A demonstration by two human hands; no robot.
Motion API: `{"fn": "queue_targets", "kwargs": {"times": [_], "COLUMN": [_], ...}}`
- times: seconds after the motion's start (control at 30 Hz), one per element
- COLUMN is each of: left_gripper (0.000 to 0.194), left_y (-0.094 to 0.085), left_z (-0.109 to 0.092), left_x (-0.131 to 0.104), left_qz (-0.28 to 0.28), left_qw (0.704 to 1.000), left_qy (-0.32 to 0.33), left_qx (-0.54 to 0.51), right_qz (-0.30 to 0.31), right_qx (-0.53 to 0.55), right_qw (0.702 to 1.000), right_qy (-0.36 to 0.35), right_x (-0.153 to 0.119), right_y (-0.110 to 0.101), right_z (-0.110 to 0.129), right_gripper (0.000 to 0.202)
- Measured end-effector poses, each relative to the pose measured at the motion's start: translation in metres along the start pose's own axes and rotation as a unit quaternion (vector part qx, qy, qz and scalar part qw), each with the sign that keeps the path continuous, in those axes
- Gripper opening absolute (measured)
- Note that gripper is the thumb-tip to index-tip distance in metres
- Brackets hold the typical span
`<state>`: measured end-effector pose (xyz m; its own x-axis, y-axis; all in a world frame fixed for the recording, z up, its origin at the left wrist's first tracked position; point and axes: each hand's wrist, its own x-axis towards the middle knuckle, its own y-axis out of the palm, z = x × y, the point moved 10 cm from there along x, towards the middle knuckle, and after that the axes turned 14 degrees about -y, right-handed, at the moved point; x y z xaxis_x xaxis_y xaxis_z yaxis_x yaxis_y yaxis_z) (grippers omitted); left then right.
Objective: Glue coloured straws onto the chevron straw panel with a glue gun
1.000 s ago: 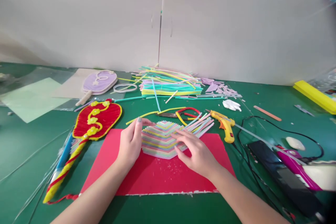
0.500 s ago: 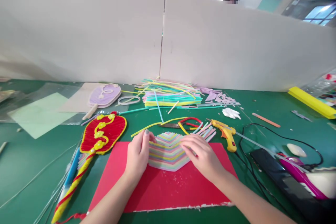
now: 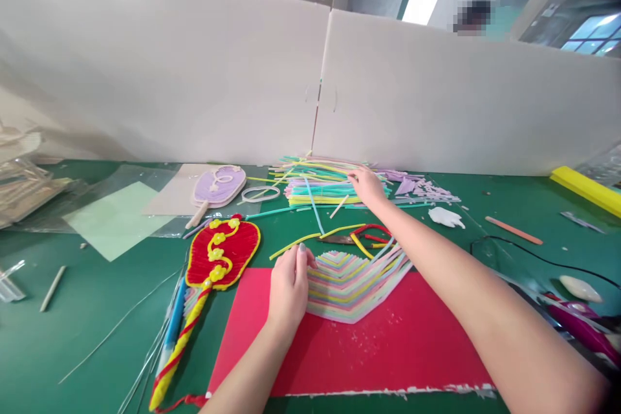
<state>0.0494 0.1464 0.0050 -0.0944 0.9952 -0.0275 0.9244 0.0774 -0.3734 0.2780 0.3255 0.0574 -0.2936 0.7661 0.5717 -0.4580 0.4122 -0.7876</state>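
Observation:
A chevron-striped panel of pastel pipe cleaners (image 3: 339,291) lies on a red board (image 3: 369,356), loose strip ends fanning out at its right. My left hand (image 3: 290,284) is closed at the panel's left edge, thumb and fingers pinched on it. Stretched forward, my right hand (image 3: 367,186) touches the pile of pastel pipe cleaners (image 3: 320,191) at the back. Its fingertips are pinched together, and whatever lies between them is hidden. Just behind the panel are red-and-yellow-handled pliers (image 3: 363,236), partly covered by my right forearm.
Left of the board lies a red fan (image 3: 223,255) with yellow flowers, and behind it a lilac fan (image 3: 219,186). Purple scraps (image 3: 427,189) and a crumpled white piece (image 3: 446,217) sit at back right. A black cable (image 3: 538,242) curves at right. A partition (image 3: 194,71) stands behind.
My right hand has left the panel's right side and reached forward to the pile. My left hand stays at the panel's left edge. The view has shifted left, and my forearm now hides the glue gun.

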Motion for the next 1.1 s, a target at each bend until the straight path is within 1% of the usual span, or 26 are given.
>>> {"fn": "queue_targets", "kwargs": {"times": [0.07, 0.2, 0.3, 0.37, 0.43, 0.53, 0.57, 0.63, 0.73, 0.87, 0.93, 1.1], "left_gripper": [0.042, 0.041, 0.041, 0.041, 0.041, 0.042, 0.042, 0.043, 0.042, 0.041, 0.041, 0.039], "left_y": [0.0, 0.001, 0.0, 0.005, 0.017, 0.041, 0.045, 0.049, 0.05, 0.051, 0.051, 0.051], "left_z": [0.0, 0.0, -0.002, -0.005, -0.013, -0.025, -0.028, -0.031, -0.031, -0.028, -0.026, -0.024], "left_x": [0.0, 0.001, 0.001, -0.002, -0.008, -0.023, -0.027, -0.032, -0.034, -0.031, -0.029, -0.029], "left_qz": [0.001, 0.001, -0.008, 0.001, 0.043, 0.134, 0.154, 0.173, 0.18, 0.184, 0.181, 0.186], "left_qw": [1.0, 1.0, 1.0, 0.998, 0.991, 0.967, 0.959, 0.952, 0.948, 0.949, 0.953, 0.956], "left_qy": [-0.002, 0.002, 0.009, 0.028, 0.071, 0.152, 0.169, 0.186, 0.193, 0.181, 0.171, 0.156], "left_qx": [-0.004, -0.001, 0.018, 0.055, 0.104, 0.158, 0.166, 0.173, 0.18, 0.178, 0.172, 0.163], "right_qz": [0.016, 0.065, 0.082, 0.088, 0.11, 0.188, 0.216, 0.261, 0.297, 0.316, 0.325, 0.351], "right_qx": [0.016, 0.065, 0.094, 0.107, 0.126, 0.165, 0.178, 0.196, 0.205, 0.194, 0.187, 0.168], "right_qw": [1.0, 0.993, 0.988, 0.986, 0.981, 0.959, 0.95, 0.934, 0.923, 0.923, 0.922, 0.916], "right_qy": [-0.016, -0.068, -0.087, -0.093, -0.103, -0.13, -0.137, -0.143, -0.135, -0.107, -0.098, -0.097], "right_x": [-0.005, -0.019, -0.025, -0.027, -0.03, -0.04, -0.044, -0.052, -0.055, -0.053, -0.055, -0.064], "right_y": [0.008, 0.022, 0.021, 0.017, 0.015, 0.023, 0.026, 0.031, 0.031, 0.02, 0.017, 0.023], "right_z": [0.004, 0.022, 0.03, 0.034, 0.042, 0.062, 0.068, 0.076, 0.077, 0.068, 0.066, 0.076], "right_gripper": [0.017, 0.011, 0.013, 0.015, 0.016, 0.012, 0.01, 0.009, 0.011, 0.017, 0.017, 0.013]}}
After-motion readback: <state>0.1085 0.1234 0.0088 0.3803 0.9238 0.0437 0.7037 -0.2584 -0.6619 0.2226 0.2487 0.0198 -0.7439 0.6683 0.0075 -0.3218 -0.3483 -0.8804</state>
